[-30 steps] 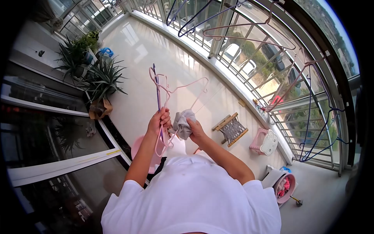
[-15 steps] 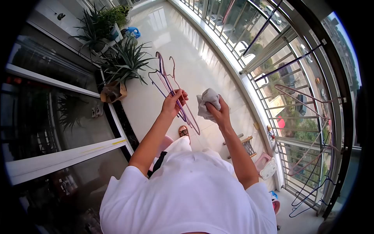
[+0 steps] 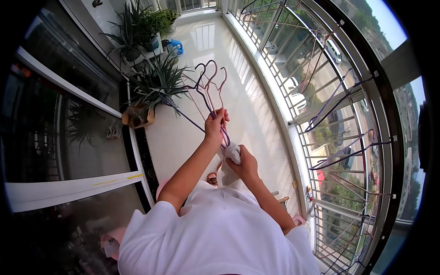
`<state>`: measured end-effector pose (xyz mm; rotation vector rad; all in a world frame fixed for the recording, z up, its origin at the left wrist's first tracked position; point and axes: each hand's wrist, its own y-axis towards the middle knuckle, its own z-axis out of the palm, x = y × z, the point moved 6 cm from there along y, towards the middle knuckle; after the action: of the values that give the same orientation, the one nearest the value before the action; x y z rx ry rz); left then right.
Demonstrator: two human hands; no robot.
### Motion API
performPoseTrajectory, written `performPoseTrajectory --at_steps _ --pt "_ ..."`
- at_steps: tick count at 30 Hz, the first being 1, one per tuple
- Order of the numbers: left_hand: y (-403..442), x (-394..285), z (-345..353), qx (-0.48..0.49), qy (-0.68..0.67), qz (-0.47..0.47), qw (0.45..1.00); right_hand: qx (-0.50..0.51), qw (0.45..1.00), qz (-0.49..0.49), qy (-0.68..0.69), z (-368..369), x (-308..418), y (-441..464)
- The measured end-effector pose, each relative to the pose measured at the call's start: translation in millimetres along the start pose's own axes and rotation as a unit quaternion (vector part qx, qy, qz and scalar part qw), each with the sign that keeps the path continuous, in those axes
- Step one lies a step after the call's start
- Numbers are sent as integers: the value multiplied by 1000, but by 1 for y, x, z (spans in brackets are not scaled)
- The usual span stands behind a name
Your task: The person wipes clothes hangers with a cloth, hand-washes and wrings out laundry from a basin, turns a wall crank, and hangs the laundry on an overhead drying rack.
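My left hand (image 3: 217,124) is closed around a bunch of clothes hangers in front of my chest. Among them are a dark purple hanger (image 3: 198,85) and pink hangers (image 3: 222,83), their hooks pointing away from me. Just below it, my right hand (image 3: 245,164) grips a crumpled light grey cloth (image 3: 232,152). The cloth is pressed around the lower end of the hangers, so that end is hidden. Part of the cloth hangs down toward my feet.
Spiky potted plants (image 3: 158,80) stand along the left, with a cardboard box (image 3: 138,115) and a blue watering can (image 3: 175,47) close by. More hangers (image 3: 341,153) hang by the barred window on the right. Glass doors (image 3: 87,137) line the left side.
My hands have come together, and the cloth has moved left onto the lower end of the hangers. The hangers have turned more upright. My view has shifted, showing more hangers by the window.
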<state>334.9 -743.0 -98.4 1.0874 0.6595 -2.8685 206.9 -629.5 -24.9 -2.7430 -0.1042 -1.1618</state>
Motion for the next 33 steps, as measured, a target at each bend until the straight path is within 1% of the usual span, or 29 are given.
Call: performPoseTrajectory --at_steps 2,5,7,9,12,13,14,16,17,20,22,24,25,27,28,29,30,33 --pt "24 3 9 17 -14 2 1000 -22 1000 -1 -19 1 -11 28" --pt "56 3 25 27 22 -28 999 -15 999 6 -30 0 -29 70" --pt "83 9 29 22 11 -29 999 -30 999 -9 -36 -8 -42 93" --pt "110 12 46 29 1 -26 999 -41 998 -11 -45 -24 -47 119" --pt "137 18 77 5 4 -44 999 -60 998 -6 -28 -55 -53 148" --pt "150 22 86 21 5 -39 999 -78 997 -15 -16 -67 -56 158" --pt "163 23 92 25 23 -67 997 -92 996 -12 7 -79 -60 168" --pt "196 22 102 32 14 -84 996 -115 992 -6 55 -98 -64 183" --pt "208 25 103 41 11 -116 992 -123 988 0 88 -99 -71 189" --pt "232 37 110 23 -5 -163 986 -110 993 7 47 -90 -82 213" --pt "245 31 122 16 18 -150 988 -104 994 -16 -20 -87 -64 230" --pt "265 14 138 5 111 -119 987 -110 990 -63 -60 -75 -58 257" --pt "277 6 146 17 115 -107 987 -96 992 -65 -59 -74 -55 264" --pt "301 -11 162 47 124 -88 987 -116 991 -47 -43 -85 -51 273" --pt "313 -23 171 44 102 -81 991 -126 991 -39 -36 -90 -50 274" --pt "333 -36 181 68 101 -70 990 -150 989 10 4 -98 -56 276" --pt "355 -54 192 90 100 -58 989 -165 985 43 2 -100 -70 278" --pt "419 -107 232 136 130 -33 982 -217 970 97 44 -103 -99 285"
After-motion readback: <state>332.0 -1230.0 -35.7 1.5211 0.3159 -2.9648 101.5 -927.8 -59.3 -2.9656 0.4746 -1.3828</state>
